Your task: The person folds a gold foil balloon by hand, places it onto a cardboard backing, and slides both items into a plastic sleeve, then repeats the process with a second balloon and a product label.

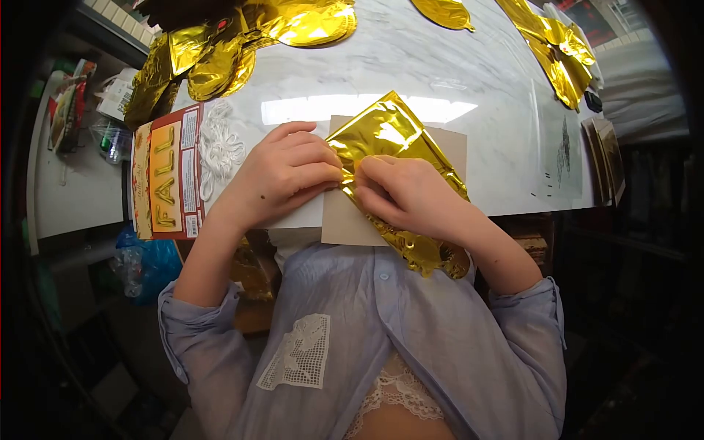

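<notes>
From my remote seat I see the gold foil piece point(389, 128) on the beige card point(345, 220), at the near edge of the marble-patterned surface point(411, 62). It lies at a slant: the upper corner points away from the body, and the lower, cut-out part goes beyond the edge, over the shirt point(323, 279). The left hand point(290, 169) has its fingertips together on the left edge of the foil. The right hand point(411, 187) has its grip closed on the same piece, just beside the left one; its curled fingers hide the exact place of the pinch.

To do this small finger work well, I would let the left fingertips hold the edge quite firmly and let the right ones move only a little at a time. The foil is thin and slippery in my judgement, so a hard pull could tear it or make a sharp crease. I would also watch the overhanging part, because its weight may drag the piece off the card. A wrist resting lightly on the surface should make the pinch more steady.

The white string point(218, 150) lies beside the FALL package point(165, 176), to the left of the left hand, well apart from the fingers.
</notes>
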Tool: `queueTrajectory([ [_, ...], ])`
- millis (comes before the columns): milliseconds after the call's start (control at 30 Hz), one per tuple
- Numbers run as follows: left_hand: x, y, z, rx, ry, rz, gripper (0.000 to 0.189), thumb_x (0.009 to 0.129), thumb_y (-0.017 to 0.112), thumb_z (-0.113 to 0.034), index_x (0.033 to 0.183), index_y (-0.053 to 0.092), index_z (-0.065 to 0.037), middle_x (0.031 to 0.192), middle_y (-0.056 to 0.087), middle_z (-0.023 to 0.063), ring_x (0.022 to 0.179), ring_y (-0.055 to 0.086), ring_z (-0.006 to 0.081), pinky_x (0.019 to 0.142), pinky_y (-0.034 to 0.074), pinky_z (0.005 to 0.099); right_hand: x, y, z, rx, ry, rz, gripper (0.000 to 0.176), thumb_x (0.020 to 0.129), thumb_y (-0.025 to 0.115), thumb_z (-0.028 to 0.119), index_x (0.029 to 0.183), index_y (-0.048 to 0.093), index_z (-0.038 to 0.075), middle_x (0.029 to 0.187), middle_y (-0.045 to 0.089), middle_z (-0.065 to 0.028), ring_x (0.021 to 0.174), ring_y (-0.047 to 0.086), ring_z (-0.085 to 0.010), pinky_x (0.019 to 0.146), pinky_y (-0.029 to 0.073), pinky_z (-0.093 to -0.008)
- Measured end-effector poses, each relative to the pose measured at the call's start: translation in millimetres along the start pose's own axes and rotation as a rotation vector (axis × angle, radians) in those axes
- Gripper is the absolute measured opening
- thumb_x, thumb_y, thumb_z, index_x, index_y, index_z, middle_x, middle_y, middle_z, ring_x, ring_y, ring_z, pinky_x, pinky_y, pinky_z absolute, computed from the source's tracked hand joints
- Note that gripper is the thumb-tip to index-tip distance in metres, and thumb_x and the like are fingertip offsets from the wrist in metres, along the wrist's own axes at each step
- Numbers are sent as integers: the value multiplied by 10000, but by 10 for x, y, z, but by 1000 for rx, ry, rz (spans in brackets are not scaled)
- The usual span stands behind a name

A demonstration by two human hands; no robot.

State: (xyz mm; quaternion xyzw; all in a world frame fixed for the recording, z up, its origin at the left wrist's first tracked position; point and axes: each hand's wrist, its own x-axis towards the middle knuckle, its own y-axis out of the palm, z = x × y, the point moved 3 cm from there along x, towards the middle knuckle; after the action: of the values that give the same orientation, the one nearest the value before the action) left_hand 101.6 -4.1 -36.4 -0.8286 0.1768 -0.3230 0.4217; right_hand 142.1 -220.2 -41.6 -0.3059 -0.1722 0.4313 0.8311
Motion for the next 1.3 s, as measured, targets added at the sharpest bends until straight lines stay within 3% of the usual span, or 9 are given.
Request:
queueTrajectory([
  [267,17,38,-8,9,8,9,149,869,790,-126,1007,734,-110,1044,718,15,1048,705,230,1100,509,471,-33,-35,29,-22,-68,12,371,946,819,362,953,582,77,802,635,-95,697,666,-274,632,502,-405],
  [400,36,32,11,-37,-25,35,128,865,799,-131,979,742,-113,1027,703,21,1025,679,241,1041,486,444,-37,5,7,14,-50,-45,372,944,817,357,961,573,77,800,633,-100,710,672,-293,644,511,-416],
  [800,156,28,29,-149,-359,88,184,851,833,-175,988,718,-134,870,675,-30,1000,607,196,1010,349,388,-15,47,-74,27,-16,-82,162,1008,664,179,1017,615,24,873,688,-156,799,695,-369,708,533,-459],
  [900,148,37,36,-143,-359,58,186,831,842,-174,946,701,-137,867,671,-40,994,603,197,1002,341,396,3,16,-76,22,21,-35,140,1009,650,157,1009,617,21,850,681,-162,792,693,-370,709,531,-456],
  [1133,144,71,-10,-75,-336,47,177,790,840,-146,909,709,-130,928,682,-24,1017,606,211,1016,333,422,-6,-35,-94,203,63,-14,171,1006,644,91,1154,577,36,781,650,-104,709,685,-288,675,521,-405],
  [1233,122,66,-123,37,-241,12,186,781,836,-127,937,736,-132,968,686,-18,1015,621,233,999,362,425,-13,-20,-120,202,34,-41,204,1004,647,83,1185,561,42,772,645,-91,684,682,-263,666,519,-392],
  [1300,95,101,-255,196,-149,-48,205,779,803,-101,979,758,-115,979,686,-1,999,649,251,949,452,425,-14,-36,-113,187,22,-47,209,1004,648,82,1189,559,43,772,646,-91,675,681,-256,664,520,-389],
])
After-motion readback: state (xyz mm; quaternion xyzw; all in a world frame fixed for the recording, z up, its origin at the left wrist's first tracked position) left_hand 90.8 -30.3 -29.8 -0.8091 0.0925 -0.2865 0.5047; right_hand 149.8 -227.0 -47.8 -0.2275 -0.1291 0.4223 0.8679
